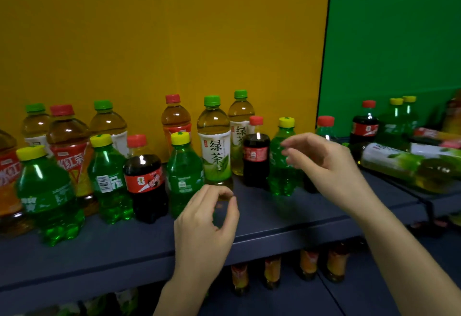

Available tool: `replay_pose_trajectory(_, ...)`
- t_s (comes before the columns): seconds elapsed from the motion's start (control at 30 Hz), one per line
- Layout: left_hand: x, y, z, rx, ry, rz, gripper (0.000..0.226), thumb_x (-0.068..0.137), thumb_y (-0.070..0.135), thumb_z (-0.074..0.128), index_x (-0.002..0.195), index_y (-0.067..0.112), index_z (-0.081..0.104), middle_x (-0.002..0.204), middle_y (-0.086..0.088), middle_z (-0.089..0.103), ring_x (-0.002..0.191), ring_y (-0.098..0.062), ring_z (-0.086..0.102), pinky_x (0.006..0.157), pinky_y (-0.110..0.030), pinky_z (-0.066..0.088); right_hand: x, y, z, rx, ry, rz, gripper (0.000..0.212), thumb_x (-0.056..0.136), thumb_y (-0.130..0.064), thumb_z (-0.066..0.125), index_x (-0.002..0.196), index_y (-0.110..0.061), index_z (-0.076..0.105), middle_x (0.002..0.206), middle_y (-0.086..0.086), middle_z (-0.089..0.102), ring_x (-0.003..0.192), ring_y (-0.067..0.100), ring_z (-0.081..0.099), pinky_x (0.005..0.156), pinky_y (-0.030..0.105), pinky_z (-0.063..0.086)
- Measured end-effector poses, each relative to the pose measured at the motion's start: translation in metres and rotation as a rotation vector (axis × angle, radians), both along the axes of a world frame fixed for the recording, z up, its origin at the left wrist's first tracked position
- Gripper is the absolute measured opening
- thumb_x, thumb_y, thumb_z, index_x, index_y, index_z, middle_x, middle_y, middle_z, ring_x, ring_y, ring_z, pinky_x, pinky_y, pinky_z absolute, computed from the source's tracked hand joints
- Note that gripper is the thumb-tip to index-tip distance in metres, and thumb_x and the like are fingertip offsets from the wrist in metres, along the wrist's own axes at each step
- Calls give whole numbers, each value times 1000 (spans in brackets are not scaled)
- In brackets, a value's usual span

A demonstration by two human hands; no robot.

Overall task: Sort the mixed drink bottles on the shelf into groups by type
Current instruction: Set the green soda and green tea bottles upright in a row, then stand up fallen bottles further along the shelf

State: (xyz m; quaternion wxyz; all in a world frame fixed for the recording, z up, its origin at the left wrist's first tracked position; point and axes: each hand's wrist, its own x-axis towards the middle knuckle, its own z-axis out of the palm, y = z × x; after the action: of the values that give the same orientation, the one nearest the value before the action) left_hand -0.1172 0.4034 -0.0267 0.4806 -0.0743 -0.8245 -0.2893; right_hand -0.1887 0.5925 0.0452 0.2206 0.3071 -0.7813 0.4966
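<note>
Head view: mixed bottles on shelf, both hands empty

Dark blue-grey shelf (274, 216), backed by a yellow panel (162, 41); a green panel (399, 41) starts at right. Bottles stand unsorted along the shelf, left to centre: green sodas (184, 176) with yellow caps, colas (146, 181) with red caps, pale green teas (215, 156) with green caps and white labels, amber red teas (69, 156) with red caps and red labels. All capped and upright here. On the right-hand section one tea bottle (404, 166) lies on its side, with more colas and sodas behind it. Lower bottles (306, 263) with orange labels show under the shelf, blurred.

Left hand (207, 218) is over the shelf's front edge, fingers curled toward the thumb, tips nearly meeting, holding nothing. Right hand (321, 163) hovers before a soda, fingers loosely spread, empty.
</note>
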Motion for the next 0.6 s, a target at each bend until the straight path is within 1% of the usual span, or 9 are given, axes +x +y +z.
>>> replay_pose_trajectory(0.07,-5,13,-2,7,-34,-54,13,85,35,48,81,26,57,75,17,54,70,-4,53,59,-24,45,-2,27,-2,-27,-30,-37,13,88,-13,57,92,-22,66,85,-5,70,79,6,67,74,24,53)
replay_pose_trajectory(0.13,-13,28,-2,-2,-71,-105,12,84,37,47,80,29,56,74,16,54,71,-4,53,60,-23,44,-8,52,-3,-48,-39,-85,15,88,-9,57,89,-21,66,82,-2,70,76,4,66,71,19,52)
replay_pose_trajectory(0.2,-23,44,-3,-7,-95,-144,14,84,39,46,80,31,55,73,14,54,70,-6,53,59,-25,44,-18,77,-4,-96,-56,-122,17,89,-7,55,87,-20,65,82,0,69,72,2,64,68,13,49)
replay_pose_trajectory(0.3,-41,71,-4,-9,-102,-172,16,83,40,46,77,30,55,70,12,53,67,-8,51,56,-28,45,-42,108,-9,-75,-88,-184,15,89,-8,55,89,-19,66,81,1,70,70,2,63,67,13,50)
replay_pose_trajectory(0.37,-54,92,-6,-16,-104,-179,15,83,41,46,75,31,54,70,13,52,66,-6,51,56,-24,43,-62,127,-13,-38,-118,-192,14,89,-9,56,90,-18,66,82,3,70,71,3,64,70,16,51)
replay_pose_trajectory(0.43,-67,116,-7,-12,-114,-190,15,83,41,46,75,32,54,73,13,53,67,-5,51,56,-22,42,-82,144,-15,16,-140,-182,14,89,-9,57,90,-19,66,83,2,70,76,8,66,74,25,54)
replay_pose_trajectory(0.53,-89,154,-10,3,-133,-198,14,83,40,47,76,31,55,73,14,54,68,-7,52,58,-26,45,-111,172,-12,149,-123,-201,14,88,-12,58,88,-23,65,84,-2,69,82,12,65,74,29,53)
replay_pose_trajectory(0.6,-104,179,-9,12,-154,-200,12,84,39,48,77,31,54,74,14,53,70,-7,52,60,-26,45,-133,188,-9,244,-100,-228,11,87,-13,59,90,-21,66,87,-2,69,84,15,64,79,36,52)
